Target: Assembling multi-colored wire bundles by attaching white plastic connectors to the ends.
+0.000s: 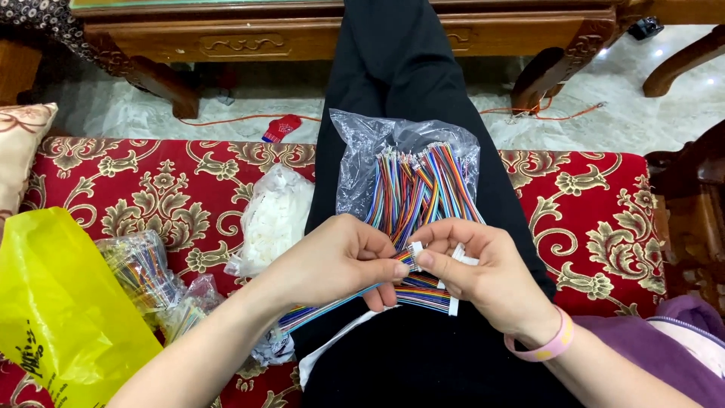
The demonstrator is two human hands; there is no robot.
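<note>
My left hand pinches a multicoloured ribbon cable near its end, the cable trailing down to the left over my lap. My right hand holds a small white plastic connector against that cable end with thumb and forefinger, and more white connectors and a finished cable bundle sit in its palm. Beyond both hands, a clear plastic bag lies on my black trousers with many coloured wire bundles in it.
A red and gold patterned sofa cushion lies under me. A clear bag of white connectors sits by my left thigh, bagged cables and a yellow plastic bag further left. A carved wooden table stands ahead.
</note>
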